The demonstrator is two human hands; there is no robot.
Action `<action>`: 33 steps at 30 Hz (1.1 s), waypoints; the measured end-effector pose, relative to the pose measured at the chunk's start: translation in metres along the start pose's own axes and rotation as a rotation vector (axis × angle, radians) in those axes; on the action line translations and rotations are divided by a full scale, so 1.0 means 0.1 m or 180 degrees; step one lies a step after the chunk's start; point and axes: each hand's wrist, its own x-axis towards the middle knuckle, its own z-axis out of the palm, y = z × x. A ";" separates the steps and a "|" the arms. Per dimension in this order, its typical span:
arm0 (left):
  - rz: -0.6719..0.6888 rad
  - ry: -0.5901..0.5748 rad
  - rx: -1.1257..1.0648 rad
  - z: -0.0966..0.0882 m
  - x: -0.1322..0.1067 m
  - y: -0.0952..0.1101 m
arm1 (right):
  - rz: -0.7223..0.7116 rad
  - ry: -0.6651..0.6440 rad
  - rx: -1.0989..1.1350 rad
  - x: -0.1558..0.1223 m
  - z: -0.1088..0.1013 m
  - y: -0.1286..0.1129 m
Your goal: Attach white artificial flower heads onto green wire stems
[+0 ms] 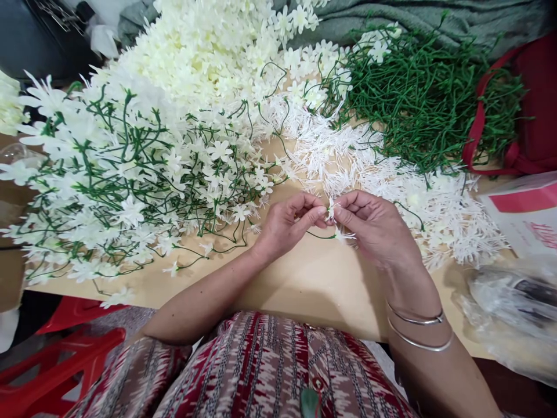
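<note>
My left hand [292, 222] pinches the green stem of a small artificial flower just above the table. Fingertip to fingertip with it, my right hand [375, 225] grips the white petals [331, 210] of the same piece. Just under the fingers hangs or lies another white flower [343, 234] on a green stem; I cannot tell whether it is joined to the held one. Beyond my hands spreads a heap of thin white stamen-like pieces [324, 148]. Left of my left hand lies a large pile of stemmed white flowers [174, 168].
Cream blossoms [195, 52] are heaped at the back. A tangle of green stems [418, 93] lies at back right, beside a red bag [537, 104]. A white-and-pink box [524, 209] and a clear plastic bag [513, 307] sit at right. A red stool [65, 366] stands lower left.
</note>
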 end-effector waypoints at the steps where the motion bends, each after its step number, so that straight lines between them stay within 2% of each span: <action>1: 0.0005 0.0001 0.0003 0.00 0.00 0.00 | 0.0008 0.0003 0.0030 0.00 0.01 0.00; 19: -0.0012 0.0036 -0.0083 0.01 0.00 0.02 | -0.0223 0.0057 -0.0058 -0.01 0.06 0.06; 25: -0.0108 0.0119 -0.0338 0.02 0.04 0.02 | 0.0067 0.0046 0.0291 0.01 0.02 0.02; 30: -0.0062 0.0139 -0.0505 0.01 0.04 0.02 | -0.0109 0.0113 0.0394 0.02 -0.03 -0.01; 33: -0.0063 0.0118 -0.0394 0.01 0.03 0.02 | -0.0023 0.0067 0.0311 0.02 -0.03 -0.01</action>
